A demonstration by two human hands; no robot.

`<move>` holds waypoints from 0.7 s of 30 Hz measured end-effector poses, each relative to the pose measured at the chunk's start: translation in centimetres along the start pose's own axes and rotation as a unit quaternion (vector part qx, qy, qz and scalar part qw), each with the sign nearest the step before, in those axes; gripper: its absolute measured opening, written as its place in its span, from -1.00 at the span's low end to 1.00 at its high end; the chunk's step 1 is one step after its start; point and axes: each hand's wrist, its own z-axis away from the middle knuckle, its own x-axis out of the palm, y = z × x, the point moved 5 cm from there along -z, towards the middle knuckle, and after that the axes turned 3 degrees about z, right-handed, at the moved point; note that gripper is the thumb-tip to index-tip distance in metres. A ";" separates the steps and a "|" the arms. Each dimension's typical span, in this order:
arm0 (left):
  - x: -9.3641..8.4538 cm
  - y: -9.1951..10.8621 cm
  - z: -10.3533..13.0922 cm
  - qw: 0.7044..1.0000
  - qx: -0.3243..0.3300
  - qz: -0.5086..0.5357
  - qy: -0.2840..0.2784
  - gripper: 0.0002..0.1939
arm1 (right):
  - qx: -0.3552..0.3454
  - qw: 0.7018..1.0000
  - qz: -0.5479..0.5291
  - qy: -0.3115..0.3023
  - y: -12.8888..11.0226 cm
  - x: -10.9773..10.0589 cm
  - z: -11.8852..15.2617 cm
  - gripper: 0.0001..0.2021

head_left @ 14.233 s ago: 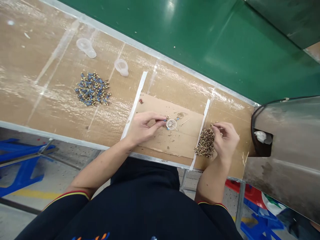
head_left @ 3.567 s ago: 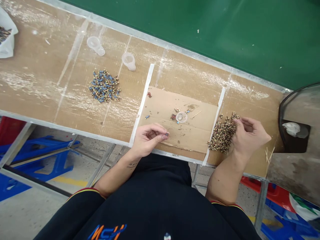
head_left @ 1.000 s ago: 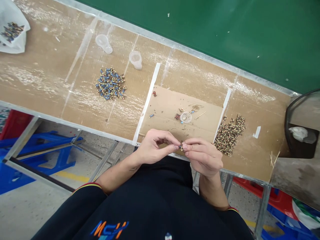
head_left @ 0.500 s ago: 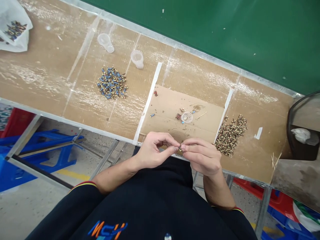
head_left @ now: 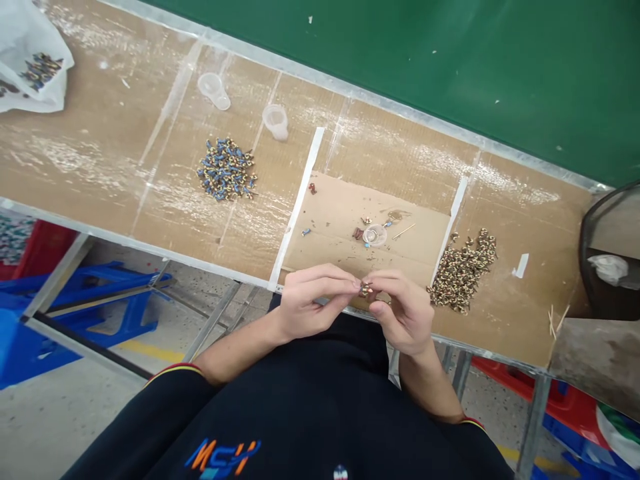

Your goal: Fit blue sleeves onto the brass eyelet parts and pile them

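Close to the table's front edge, my left hand (head_left: 315,300) pinches a small brass-coloured and dark piece (head_left: 367,290) between thumb and fingertips. My right hand (head_left: 407,310) is at the piece's other side, its index fingertip near or touching it and its thumb spread apart. Fingers partly cover the piece, so its exact shape is unclear. Beyond my hands, a cardboard sheet (head_left: 330,200) bears a small clear cup (head_left: 375,235), a thin stick (head_left: 404,231), a reddish piece (head_left: 313,189) and a blue piece (head_left: 306,232).
A heap of brass-and-dark pieces (head_left: 463,273) lies right, a heap of blue-and-brass pieces (head_left: 227,170) left. Two translucent cups (head_left: 214,90) lie behind the latter. A white bag (head_left: 55,90) with similar pieces stands far left. Thin sticks (head_left: 556,321) lie near the right corner.
My right thumb has come away from the piece and dropped lower, and the right fingers have curled. My left fingers have straightened around the piece. The view has shifted slightly.
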 end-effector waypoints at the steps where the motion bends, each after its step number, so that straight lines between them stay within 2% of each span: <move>1: 0.1 0.0 0.0 1.000 0.013 -0.007 -0.004 -0.87 | 0.002 1.000 0.013 0.001 -0.1 0.1 -0.2 -0.88; 5: 0.3 -0.1 0.3 1.000 0.022 -0.015 -0.007 -0.85 | 0.007 0.999 0.040 0.025 -0.4 0.3 -0.6 -0.90; 7: 0.4 -0.5 0.6 1.000 -0.012 0.006 -0.005 -0.84 | 0.004 0.998 0.050 0.032 -0.4 0.3 -0.5 -0.90; 10: 0.4 -1.4 0.8 0.995 -0.088 0.043 0.001 -0.72 | -0.001 0.996 0.068 0.052 -0.4 0.2 -0.3 -0.88; 12: 0.4 -1.7 0.7 0.993 -0.111 0.046 -0.005 -0.77 | -0.008 0.994 0.082 0.067 -0.4 0.2 -0.2 -0.87; 15: 0.4 -1.6 0.3 0.994 -0.100 0.032 -0.022 -0.89 | -0.026 0.991 0.109 0.079 -0.6 0.2 -0.2 -0.85; 21: 0.5 -1.0 0.2 0.998 -0.058 0.006 -0.012 -0.89 | -0.033 0.988 0.126 0.080 -0.9 0.5 -0.4 -0.86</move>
